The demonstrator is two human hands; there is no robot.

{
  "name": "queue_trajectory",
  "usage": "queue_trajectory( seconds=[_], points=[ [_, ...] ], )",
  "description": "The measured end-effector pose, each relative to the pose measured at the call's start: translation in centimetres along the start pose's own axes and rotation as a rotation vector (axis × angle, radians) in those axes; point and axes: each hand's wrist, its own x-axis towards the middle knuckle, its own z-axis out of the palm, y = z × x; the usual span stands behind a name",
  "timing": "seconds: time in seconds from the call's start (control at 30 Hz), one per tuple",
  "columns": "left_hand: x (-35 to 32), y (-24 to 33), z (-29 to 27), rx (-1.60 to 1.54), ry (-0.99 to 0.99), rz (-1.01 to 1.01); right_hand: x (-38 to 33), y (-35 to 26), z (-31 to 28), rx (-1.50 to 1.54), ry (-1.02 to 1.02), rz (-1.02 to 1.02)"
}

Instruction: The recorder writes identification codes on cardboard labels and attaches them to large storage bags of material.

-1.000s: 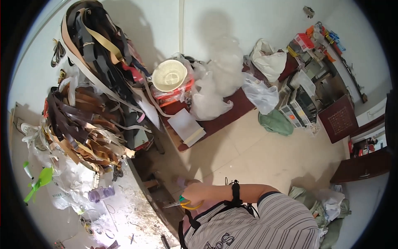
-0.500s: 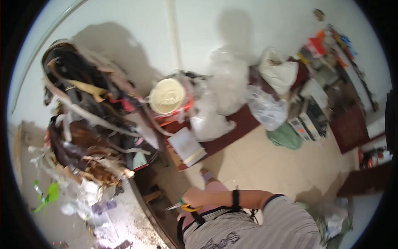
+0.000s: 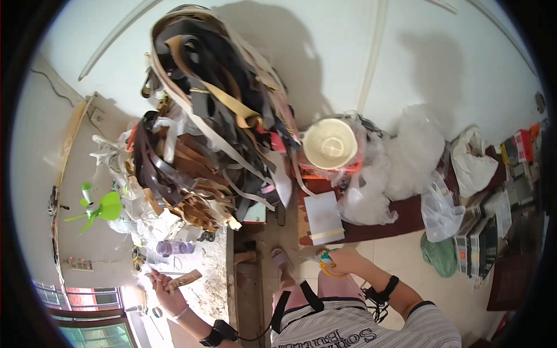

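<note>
My right hand (image 3: pixel 350 261) is closed round a pair of scissors (image 3: pixel 326 268) with yellow and green handles. Their blades point left, above my lap. Over the worktable at lower left, my left hand (image 3: pixel 168 297) has its fingers closed on a short brown strip (image 3: pixel 187 279) that sticks out to the right. Its material is too small to make out. Just beyond that hand, a purple see-through bottle (image 3: pixel 174 248) lies on the worktable (image 3: pixel 217 284).
A large heap of leather-like strips (image 3: pixel 232 116) hangs and lies beyond the worktable. A green-bladed fan (image 3: pixel 104 206) stands at left. A cream basket (image 3: pixel 329 144), plastic bags (image 3: pixel 415 145) and a pale box (image 3: pixel 325 214) rest along the wall. A green bag (image 3: pixel 439 255) sits on the floor.
The view has swung left, bringing more of the worktable and the window into sight. My left hand, unseen before, now shows with the brown strip. My right hand still holds the scissors.
</note>
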Motion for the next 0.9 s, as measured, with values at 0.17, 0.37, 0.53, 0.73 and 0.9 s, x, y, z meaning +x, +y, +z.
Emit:
queue_trajectory(
  seconds=[0.17, 0.37, 0.53, 0.73, 0.9],
  points=[
    [5.5, 0.6, -1.1, 0.065, -0.012, 0.023, 3.9, -3.4, 0.0, -0.033, 0.041, -0.099],
    [15.3, 0.2, -0.7, -0.122, 0.153, 0.126, 7.4, -9.4, -0.2, 0.012, -0.050, -0.068],
    [23.2, -1.9, -3.9, -0.001, 0.283, 0.045, 10.4, -14.3, -1.3, -0.060, -0.117, -0.075],
    [32.1, -6.7, -1.7, 0.096, 0.299, -0.092, 11.9, -16.3, -3.4, -0.128, -0.187, 0.055],
    [39.8, -10.2, -8.2, 0.526, 0.296, 0.171, 11.5, -18.0, -4.6, -0.162, -0.281, 0.150]
  ],
)
